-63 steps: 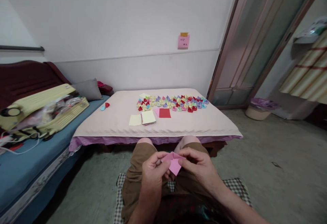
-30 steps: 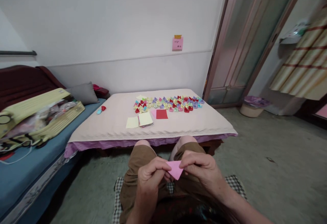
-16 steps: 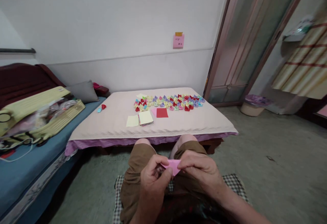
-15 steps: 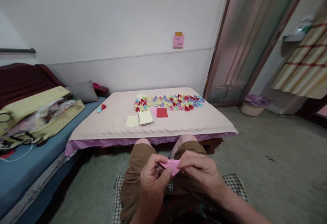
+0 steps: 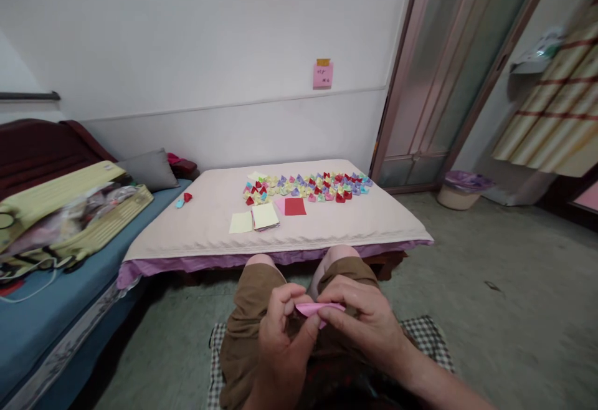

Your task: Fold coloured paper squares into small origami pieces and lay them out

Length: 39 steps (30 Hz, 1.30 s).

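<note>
A small folded pink paper (image 5: 318, 308) is pinched between both my hands over my lap. My left hand (image 5: 284, 335) grips its left end with thumb and fingers closed. My right hand (image 5: 362, 319) pinches its right side from above. The paper lies nearly flat, seen edge-on. Ahead on the low cloth-covered table (image 5: 374, 226) lie several folded coloured paper pieces (image 5: 306, 187), a red sheet (image 5: 294, 206), a stack of pale yellow sheets (image 5: 265, 216) and a single yellow sheet (image 5: 241, 222).
A blue bed (image 5: 42, 310) at the left carries a yellow bag (image 5: 70, 210) and a grey pillow (image 5: 149, 170). Two small paper pieces (image 5: 184, 199) lie at the table's left edge. A pink note (image 5: 322, 75) sticks on the wall. A basin (image 5: 460, 195) stands by the sliding door (image 5: 439, 86).
The pink paper has been flattened from a pointed triangle to a thin, nearly flat shape, and both hands have closed in tighter around it. The view shifted slightly.
</note>
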Tool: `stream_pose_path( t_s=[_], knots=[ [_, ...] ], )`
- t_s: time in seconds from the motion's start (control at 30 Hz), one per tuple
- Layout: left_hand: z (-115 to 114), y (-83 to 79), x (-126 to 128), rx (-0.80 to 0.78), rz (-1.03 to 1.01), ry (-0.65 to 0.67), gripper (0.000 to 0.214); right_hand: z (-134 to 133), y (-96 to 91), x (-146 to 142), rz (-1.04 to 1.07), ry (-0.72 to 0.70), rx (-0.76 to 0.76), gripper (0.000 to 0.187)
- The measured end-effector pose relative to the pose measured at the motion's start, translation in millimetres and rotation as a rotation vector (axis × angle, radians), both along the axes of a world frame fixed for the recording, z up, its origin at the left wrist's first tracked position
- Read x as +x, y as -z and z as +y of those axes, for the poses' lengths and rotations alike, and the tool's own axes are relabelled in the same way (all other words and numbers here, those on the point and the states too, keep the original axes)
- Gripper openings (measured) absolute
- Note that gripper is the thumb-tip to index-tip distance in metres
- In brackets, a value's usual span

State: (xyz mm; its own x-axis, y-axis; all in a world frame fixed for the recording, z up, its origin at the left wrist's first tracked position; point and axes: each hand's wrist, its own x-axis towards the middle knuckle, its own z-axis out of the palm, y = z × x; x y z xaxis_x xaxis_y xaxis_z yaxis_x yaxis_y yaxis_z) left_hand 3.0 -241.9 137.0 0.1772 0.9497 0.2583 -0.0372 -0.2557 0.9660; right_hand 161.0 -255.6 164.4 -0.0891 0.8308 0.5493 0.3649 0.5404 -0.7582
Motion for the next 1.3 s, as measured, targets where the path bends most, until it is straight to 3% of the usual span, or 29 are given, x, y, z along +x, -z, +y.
stream_pose_path(
  t_s=[0.2, 0.37, 0.53, 0.77, 0.87, 1.0, 1.13, 1.3],
  knots=[
    [2, -2.3, 0, -0.005, 0.031, 0.046, 0.029, -2, 0.4, -1, -0.022, 0.025, 0.007, 0.019],
    [7, -13.7, -3, 0.057, 0.091, 0.116, 0.009, -3, -2.5, 0, -0.030, 0.018, -0.004, 0.020],
    [6, -19.1, -5, 0.147, 0.102, 0.073, 0.021, -4, -2.4, -1, -0.020, -0.026, -0.039, 0.022],
    [9, -8.7, -4, -0.042, -0.027, 0.058, 0.028, -3, -0.3, -3, -0.047, 0.013, -0.069, 0.025],
    [13, -8.0, 0, -0.074, -0.043, 0.095, 0.013, -3, -1.6, -2, -0.061, 0.018, -0.059, 0.026],
    [10, -11.5, 0, 0.058, 0.041, 0.127, 0.015, -3, -1.2, -2, -0.084, 0.007, -0.022, 0.022],
    [7, -13.9, -5, 0.152, 0.008, 0.054, 0.017, -4, 1.5, 0, -0.058, 0.006, -0.030, 0.009],
    [9, -12.8, -9, 0.264, -0.013, 0.071, 0.012, -8, -0.7, 6, -0.006, 0.010, -0.020, 0.014]
  ],
)
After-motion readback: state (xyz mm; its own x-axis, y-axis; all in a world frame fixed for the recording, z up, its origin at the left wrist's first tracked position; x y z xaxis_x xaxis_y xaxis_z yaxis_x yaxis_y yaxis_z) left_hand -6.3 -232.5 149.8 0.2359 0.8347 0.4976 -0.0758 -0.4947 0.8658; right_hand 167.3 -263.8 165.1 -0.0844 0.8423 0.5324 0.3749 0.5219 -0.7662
